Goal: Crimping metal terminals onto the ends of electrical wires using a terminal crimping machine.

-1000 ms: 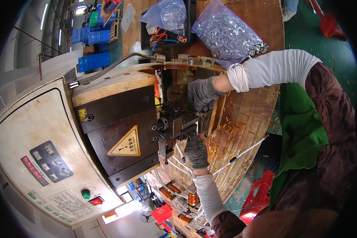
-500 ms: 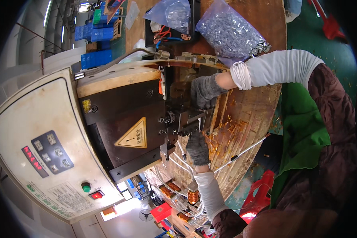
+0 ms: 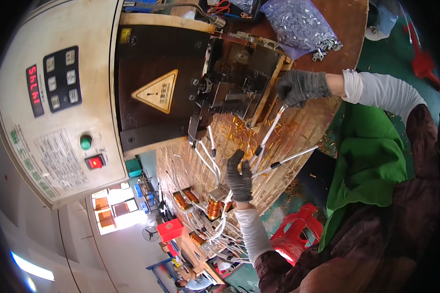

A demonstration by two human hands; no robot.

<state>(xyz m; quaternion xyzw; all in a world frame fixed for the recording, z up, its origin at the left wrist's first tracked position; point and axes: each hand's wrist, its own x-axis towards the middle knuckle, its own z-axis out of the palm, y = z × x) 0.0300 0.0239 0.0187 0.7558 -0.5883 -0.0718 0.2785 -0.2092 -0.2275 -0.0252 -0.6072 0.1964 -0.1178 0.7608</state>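
My right hand, in a grey glove, is closed on the metal-tipped end of a white cable with a black sleeve, beside the crimping machine's tooling. The cable slants from those fingers down the picture towards my left hand. That hand, gloved too, has its thumb and fingers slightly apart over the wooden table, with nothing visible between them. More white cables run beside it to a copper-wound coil. The crimping machine has a dark cover with a yellow warning triangle.
A clear bag of metal terminals lies at the top, some spilling out. Copper-coloured scraps litter the table beside the tooling. The control panel fills the left. A red stool stands below, and another person sits at the bottom.
Both hands have come away from the tooling. My right hand has drawn back towards my body with the cable end, my left has moved lower in the picture. The view has shifted and turned.
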